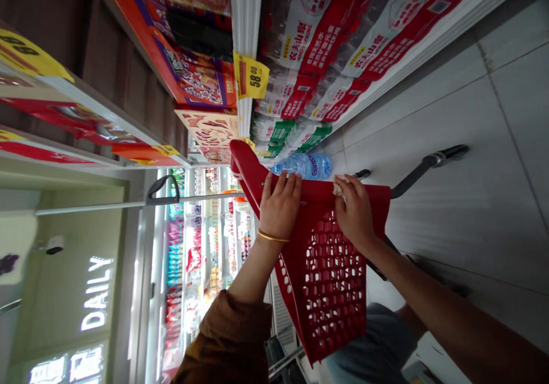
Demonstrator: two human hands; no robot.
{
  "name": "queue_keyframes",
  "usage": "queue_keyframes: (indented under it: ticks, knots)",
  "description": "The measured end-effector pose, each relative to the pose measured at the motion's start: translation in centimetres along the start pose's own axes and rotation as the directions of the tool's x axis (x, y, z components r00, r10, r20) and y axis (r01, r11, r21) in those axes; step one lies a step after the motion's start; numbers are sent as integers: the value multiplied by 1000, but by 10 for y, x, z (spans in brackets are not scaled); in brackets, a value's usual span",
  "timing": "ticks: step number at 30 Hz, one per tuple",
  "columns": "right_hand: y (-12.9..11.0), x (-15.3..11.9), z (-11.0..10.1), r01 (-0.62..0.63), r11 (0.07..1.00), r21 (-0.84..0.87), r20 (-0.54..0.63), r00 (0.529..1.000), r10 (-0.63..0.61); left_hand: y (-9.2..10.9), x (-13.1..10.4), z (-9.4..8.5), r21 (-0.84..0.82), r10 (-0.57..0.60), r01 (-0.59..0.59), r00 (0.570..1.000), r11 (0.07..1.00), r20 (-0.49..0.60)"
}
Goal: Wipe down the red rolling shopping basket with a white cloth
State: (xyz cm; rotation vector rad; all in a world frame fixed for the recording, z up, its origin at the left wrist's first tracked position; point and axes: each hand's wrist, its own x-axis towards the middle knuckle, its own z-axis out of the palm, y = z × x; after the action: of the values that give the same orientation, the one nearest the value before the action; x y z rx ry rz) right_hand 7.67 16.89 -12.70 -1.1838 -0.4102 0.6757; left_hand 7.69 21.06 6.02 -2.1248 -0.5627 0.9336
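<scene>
A red plastic shopping basket (334, 281) with a perforated wall appears sideways at the centre. My left hand (281, 209), with a gold bangle at the wrist, is closed over its edge, fingertips showing past the rim and thumb hidden. Farther right along the same edge, my right hand (354, 215) pinches a small crumpled white tissue (338, 188) against the basket. The tissue is mostly covered by the fingers. Just beyond the rim, between the hands, lies a clear blue bottle (315, 166).
The view is turned sideways. Shelves with red packs of water bottles (360, 18) and boxed goods (189, 75) fill the top. Grey floor tiles (429, 121) and a dark wheeled leg (412, 175) are at right. Lit shelves (201, 246) stand behind. A person's jeans-clad leg (373, 349) shows below.
</scene>
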Motion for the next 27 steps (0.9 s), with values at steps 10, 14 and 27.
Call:
queue_keyframes:
  ticks: [10,14,27]
  knots:
    - [-41,-5,23,74,990,118,57,995,-81,1,1,6,35,3,-1,999,999,-44]
    - [-49,-8,31,96,981,168,70,992,-109,2,2,4,30,-3,4,999,1000,-39]
    - [-46,7,11,156,976,153,137,975,-177,-18,-14,-7,11,53,-52,994,999,-96]
